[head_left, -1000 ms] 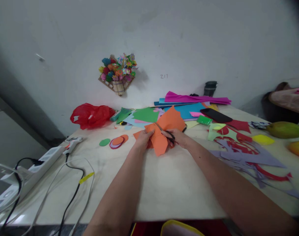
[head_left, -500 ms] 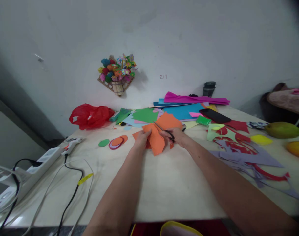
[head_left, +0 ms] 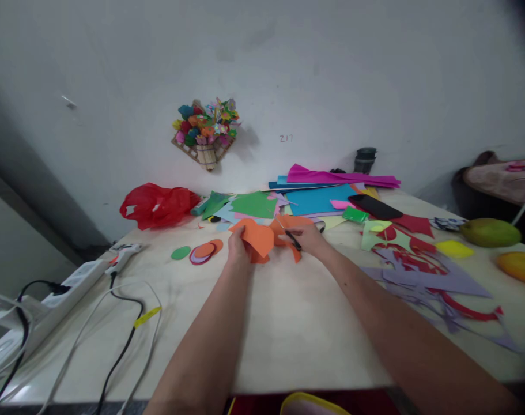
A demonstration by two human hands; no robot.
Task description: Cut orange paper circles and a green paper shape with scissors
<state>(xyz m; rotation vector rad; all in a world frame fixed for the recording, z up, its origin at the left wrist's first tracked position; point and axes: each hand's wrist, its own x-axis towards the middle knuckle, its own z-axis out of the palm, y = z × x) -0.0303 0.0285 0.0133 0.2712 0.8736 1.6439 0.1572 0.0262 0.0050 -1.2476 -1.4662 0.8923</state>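
Observation:
My left hand [head_left: 237, 249] pinches a cut piece of orange paper [head_left: 257, 237] just above the pale table [head_left: 279, 328]. My right hand [head_left: 310, 238] is closed round the black handles of a pair of scissors [head_left: 288, 233], whose blades point up and to the left over more orange paper [head_left: 293, 222] lying on the table. Both hands work close together at the table's middle, in front of a heap of coloured sheets.
Green [head_left: 256, 203], blue [head_left: 320, 197] and magenta [head_left: 344, 176] sheets lie behind. A black phone [head_left: 374, 206] sits to the right, with purple and red offcuts [head_left: 435, 279] and two mangoes [head_left: 490, 232]. Paper circles [head_left: 200, 252], a red bag [head_left: 156, 203], a power strip [head_left: 50, 302] and cables are on the left.
The left hand has drawn a cut orange piece away to the left, apart from the larger orange sheet, which now lies lower on the table. The scissors have turned slightly.

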